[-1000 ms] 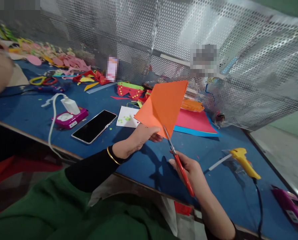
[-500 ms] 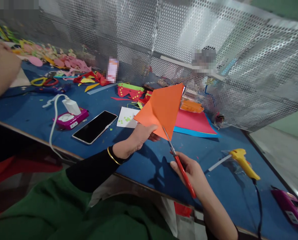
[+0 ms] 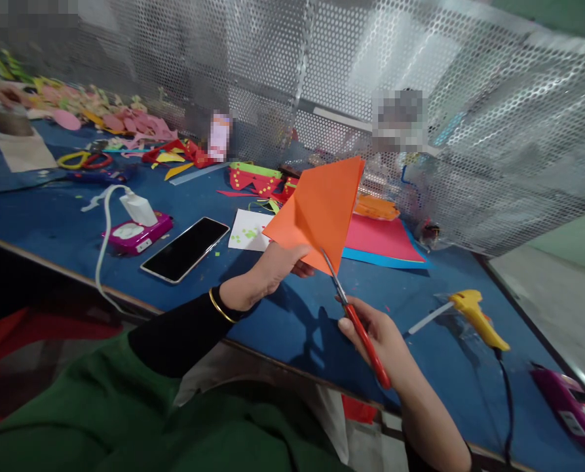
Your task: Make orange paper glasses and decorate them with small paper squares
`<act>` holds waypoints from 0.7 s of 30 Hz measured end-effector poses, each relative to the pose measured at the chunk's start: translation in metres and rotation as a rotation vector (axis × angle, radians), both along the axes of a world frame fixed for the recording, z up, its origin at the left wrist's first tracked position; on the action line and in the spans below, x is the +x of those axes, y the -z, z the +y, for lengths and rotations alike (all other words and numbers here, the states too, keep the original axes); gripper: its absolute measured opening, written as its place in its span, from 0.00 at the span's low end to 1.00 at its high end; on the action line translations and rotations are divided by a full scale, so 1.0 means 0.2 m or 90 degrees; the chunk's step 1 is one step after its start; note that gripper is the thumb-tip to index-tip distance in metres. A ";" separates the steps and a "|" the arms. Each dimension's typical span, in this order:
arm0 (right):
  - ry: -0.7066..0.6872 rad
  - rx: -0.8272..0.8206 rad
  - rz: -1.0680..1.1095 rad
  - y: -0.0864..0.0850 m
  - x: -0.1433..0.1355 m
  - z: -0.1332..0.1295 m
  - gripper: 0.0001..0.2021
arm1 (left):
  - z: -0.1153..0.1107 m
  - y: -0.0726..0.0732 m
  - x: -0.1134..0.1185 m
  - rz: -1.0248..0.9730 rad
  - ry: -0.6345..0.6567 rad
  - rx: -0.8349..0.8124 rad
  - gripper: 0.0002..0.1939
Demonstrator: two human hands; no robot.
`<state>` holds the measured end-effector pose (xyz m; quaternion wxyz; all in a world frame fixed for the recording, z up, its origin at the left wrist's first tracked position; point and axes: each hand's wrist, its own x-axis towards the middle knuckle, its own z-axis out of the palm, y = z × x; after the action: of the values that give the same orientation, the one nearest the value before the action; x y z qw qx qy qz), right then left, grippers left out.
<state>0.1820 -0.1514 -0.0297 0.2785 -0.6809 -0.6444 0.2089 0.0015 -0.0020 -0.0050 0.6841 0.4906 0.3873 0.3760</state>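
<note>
My left hand point(image 3: 281, 269) is closed on the lower edge of an orange sheet point(image 3: 324, 210), thumb on top and fingers beneath, holding it above the table. The sheet is bent, with its right part raised. In my right hand point(image 3: 373, 331) is a pair of red-handled scissors point(image 3: 365, 341), fingers wrapped round the handles. The scissors' metal blades lie at the sheet's lower right edge, pointing up and to the left. Part of the blades is hidden at the paper.
Near my left arm lie a black-screened phone point(image 3: 187, 249) and a purple power socket point(image 3: 137, 236). Red paper glasses point(image 3: 255, 180) and red and blue sheets point(image 3: 385, 242) sit behind. A yellow glue gun point(image 3: 479, 321) is at right. At far left is another person's hand point(image 3: 7, 98).
My right hand and the scissors have shifted slightly right. The raised corner of the orange sheet has risen a little. The other person's hand has moved back and left.
</note>
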 end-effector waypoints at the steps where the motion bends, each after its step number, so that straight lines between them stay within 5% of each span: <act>1: -0.006 -0.010 0.011 0.00 0.00 0.00 0.28 | 0.00 0.00 0.00 -0.001 0.009 -0.005 0.05; 21: 0.022 -0.021 0.014 0.00 -0.03 0.03 0.27 | -0.04 0.00 0.01 0.011 0.027 0.022 0.03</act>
<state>0.1752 -0.1447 -0.0288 0.2777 -0.6943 -0.6256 0.2224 0.0031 -0.0093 -0.0051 0.6803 0.5134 0.3759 0.3637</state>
